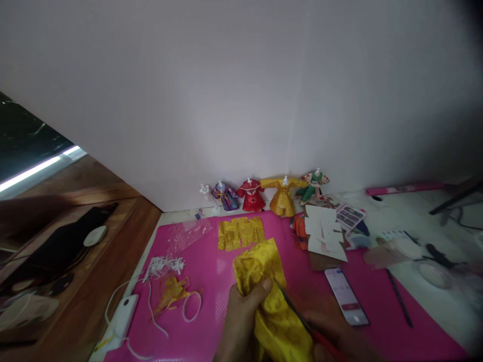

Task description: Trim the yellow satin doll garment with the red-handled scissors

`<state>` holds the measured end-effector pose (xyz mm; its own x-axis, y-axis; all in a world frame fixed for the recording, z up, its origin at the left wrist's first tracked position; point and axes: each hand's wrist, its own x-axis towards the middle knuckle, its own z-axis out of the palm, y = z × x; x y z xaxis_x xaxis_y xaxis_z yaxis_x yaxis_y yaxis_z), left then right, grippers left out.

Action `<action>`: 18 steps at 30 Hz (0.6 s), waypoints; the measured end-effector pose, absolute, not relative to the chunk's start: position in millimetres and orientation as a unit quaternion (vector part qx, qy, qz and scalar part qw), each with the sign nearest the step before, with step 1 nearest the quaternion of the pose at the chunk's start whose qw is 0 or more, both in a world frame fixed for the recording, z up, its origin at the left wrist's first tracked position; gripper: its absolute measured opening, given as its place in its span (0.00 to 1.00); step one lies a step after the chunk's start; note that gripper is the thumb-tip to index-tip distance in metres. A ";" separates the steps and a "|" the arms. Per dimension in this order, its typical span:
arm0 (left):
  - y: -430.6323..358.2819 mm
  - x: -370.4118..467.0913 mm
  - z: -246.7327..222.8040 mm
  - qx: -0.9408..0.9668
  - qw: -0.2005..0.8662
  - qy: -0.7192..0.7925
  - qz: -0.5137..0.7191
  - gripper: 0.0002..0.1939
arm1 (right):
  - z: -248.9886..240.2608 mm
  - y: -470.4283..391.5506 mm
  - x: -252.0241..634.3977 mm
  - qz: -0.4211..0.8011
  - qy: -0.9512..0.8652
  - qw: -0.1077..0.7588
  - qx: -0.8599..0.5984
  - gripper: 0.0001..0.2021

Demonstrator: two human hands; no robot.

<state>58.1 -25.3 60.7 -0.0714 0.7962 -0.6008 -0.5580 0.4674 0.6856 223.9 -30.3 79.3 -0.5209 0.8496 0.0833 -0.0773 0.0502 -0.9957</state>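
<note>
Yellow patterned fabric (283, 322) is pinched in my left hand (245, 311), thumb on top, and hangs down toward the bottom edge of the head view. My right hand (328, 324), blurred and dim, is closed on the red handle of what look like scissors (293, 307). Their dark blade lies along the fabric's right edge; whether it is cutting cannot be made out. Behind the fabric, cut yellow pieces (241, 233) lie flat on the pink mat (211, 281). Orange-yellow scraps (173, 291) are heaped to the left.
Small dressed figures stand along the wall, among them a red robe (250, 196) and a yellow robe (283, 198). White paper pieces (324, 231) and a lit phone (346, 296) lie right. A white power bank or adapter (123, 319) with cable sits left, near white shreds (164, 266).
</note>
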 end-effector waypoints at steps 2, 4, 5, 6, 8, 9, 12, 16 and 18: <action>-25.4 58.5 60.2 0.112 0.673 0.527 0.507 0.16 | 79.4 -30.4 223.6 0.609 -0.622 0.378 -0.314 0.34; -25.5 58.9 59.2 0.110 0.674 0.522 0.511 0.16 | 79.5 -30.3 223.3 0.603 -0.627 0.380 -0.315 0.34; -25.5 59.0 58.7 0.110 0.674 0.520 0.513 0.16 | 79.6 -30.1 223.1 0.600 -0.629 0.381 -0.315 0.35; -25.5 59.1 58.3 0.110 0.674 0.518 0.515 0.16 | 79.6 -29.9 223.0 0.597 -0.631 0.382 -0.314 0.35; -25.3 59.2 57.9 0.110 0.674 0.518 0.516 0.17 | 79.6 -29.1 222.8 0.596 -0.634 0.382 -0.312 0.36; -25.0 59.2 58.0 0.109 0.673 0.519 0.516 0.18 | 79.5 -28.7 222.7 0.595 -0.635 0.382 -0.310 0.36; -24.3 59.2 58.7 0.104 0.675 0.521 0.513 0.19 | 79.2 -27.6 222.5 0.595 -0.638 0.382 -0.304 0.36; -23.8 58.7 59.6 0.104 0.677 0.522 0.508 0.20 | 79.3 -26.9 222.0 0.596 -0.640 0.381 -0.300 0.35; -23.9 58.6 59.8 0.106 0.682 0.517 0.506 0.19 | 78.8 -27.1 221.8 0.595 -0.641 0.380 -0.302 0.36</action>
